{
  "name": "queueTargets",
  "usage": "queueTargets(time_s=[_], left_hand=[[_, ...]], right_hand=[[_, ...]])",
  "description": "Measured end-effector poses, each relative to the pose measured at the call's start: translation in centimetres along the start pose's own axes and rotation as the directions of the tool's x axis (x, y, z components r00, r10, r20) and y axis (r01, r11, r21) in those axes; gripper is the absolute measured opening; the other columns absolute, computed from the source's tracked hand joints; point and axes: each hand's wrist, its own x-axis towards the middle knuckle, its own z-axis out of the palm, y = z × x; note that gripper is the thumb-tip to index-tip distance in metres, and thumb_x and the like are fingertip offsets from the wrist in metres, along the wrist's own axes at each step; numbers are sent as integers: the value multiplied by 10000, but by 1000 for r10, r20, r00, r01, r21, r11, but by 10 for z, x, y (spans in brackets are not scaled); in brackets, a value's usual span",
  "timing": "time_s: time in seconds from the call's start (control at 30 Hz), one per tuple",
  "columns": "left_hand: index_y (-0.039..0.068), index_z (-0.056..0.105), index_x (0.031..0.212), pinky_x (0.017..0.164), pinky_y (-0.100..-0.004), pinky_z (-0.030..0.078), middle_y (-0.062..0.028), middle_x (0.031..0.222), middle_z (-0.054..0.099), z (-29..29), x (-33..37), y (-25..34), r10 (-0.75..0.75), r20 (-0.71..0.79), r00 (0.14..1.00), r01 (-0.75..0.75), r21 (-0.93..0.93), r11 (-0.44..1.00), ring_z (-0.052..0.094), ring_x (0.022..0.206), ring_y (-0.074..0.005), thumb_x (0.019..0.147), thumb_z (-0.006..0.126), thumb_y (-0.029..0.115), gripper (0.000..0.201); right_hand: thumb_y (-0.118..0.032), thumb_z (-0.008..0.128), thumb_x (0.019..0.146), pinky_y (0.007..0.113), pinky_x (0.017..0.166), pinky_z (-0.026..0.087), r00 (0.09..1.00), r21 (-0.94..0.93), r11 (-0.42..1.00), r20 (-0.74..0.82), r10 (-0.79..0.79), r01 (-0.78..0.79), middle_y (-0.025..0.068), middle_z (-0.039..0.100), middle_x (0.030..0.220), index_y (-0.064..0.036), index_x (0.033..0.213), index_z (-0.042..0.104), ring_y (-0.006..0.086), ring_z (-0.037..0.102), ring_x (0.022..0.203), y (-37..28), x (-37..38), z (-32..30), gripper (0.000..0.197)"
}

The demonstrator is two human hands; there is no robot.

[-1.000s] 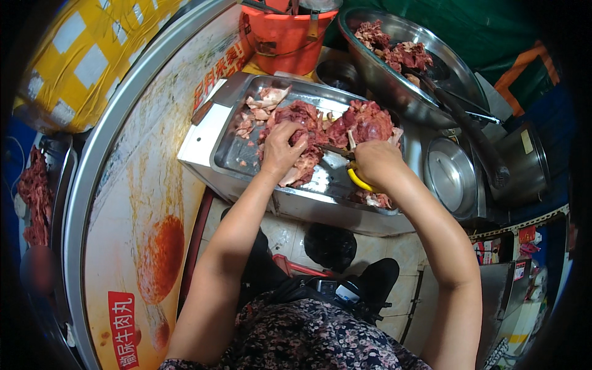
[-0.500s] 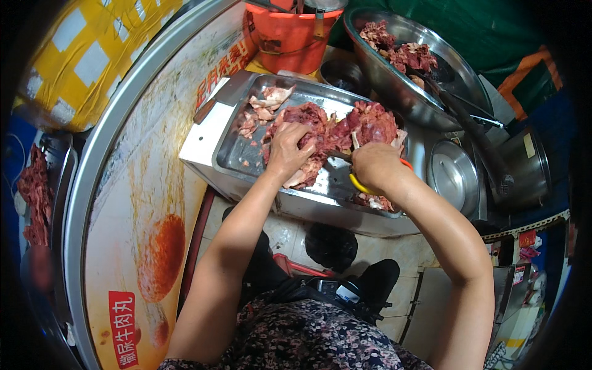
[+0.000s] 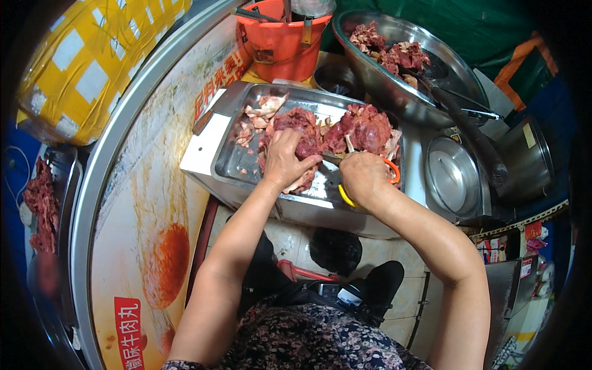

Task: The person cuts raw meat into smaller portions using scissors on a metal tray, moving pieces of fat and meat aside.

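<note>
My left hand [image 3: 285,161] presses on a dark red piece of raw meat [image 3: 308,143], its fingers curled over the top and its thumb pointing toward the blades. In my right hand [image 3: 365,179] is a pair of scissors [image 3: 393,172] with an orange and a yellow handle loop. Their blades reach left into the meat beside my left thumb; the tips are hidden. A second meat lump [image 3: 370,128], with a pale bone-like strip, lies behind my right hand. Both lumps rest in a shallow metal tray [image 3: 231,163]. Pale fatty scraps [image 3: 265,108] sit in its far left corner.
Behind the tray stand an orange bucket [image 3: 280,52] and a large steel basin [image 3: 456,46] holding meat pieces. A round metal pan [image 3: 453,169] and a dark pot [image 3: 527,163] are at the right. Another tray with meat [image 3: 43,203] lies far left, beyond a printed panel [image 3: 166,203].
My left thumb has spread out toward the scissors. My right hand has turned a little, and the scissors have shifted slightly left and nearer. The whole view has moved slightly.
</note>
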Motion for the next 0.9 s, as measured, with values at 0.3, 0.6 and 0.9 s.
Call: queueTargets(time_s=[0.3,0.6,0.9], left_hand=[[-20,641,976,852,-450,488,-180,982,611,0,-2,-10,-59,-69,996,53,-84,995,582,952,-384,648,797,179,414],[-7,668,951,847,-426,510,-176,967,660,5,-3,-19,-149,-96,984,125,-218,968,627,934,-372,662,770,154,346],[-19,676,985,870,-424,501,-181,991,666,-1,-4,-17,-36,-91,995,32,-46,998,613,976,-376,728,719,125,298]], right_hand=[[-135,532,876,447,938,529,977,323,946,190,-93,27,258,695,1096,28,1036,727,380,676,1052,34,27,-13,300],[-225,710,837,338,603,488,881,795,602,334,-334,-73,131,694,696,0,832,718,197,636,622,74,39,24,225],[-221,614,846,460,858,542,971,352,936,230,-58,-27,217,712,1035,-36,1023,738,380,684,993,55,3,-11,284]])
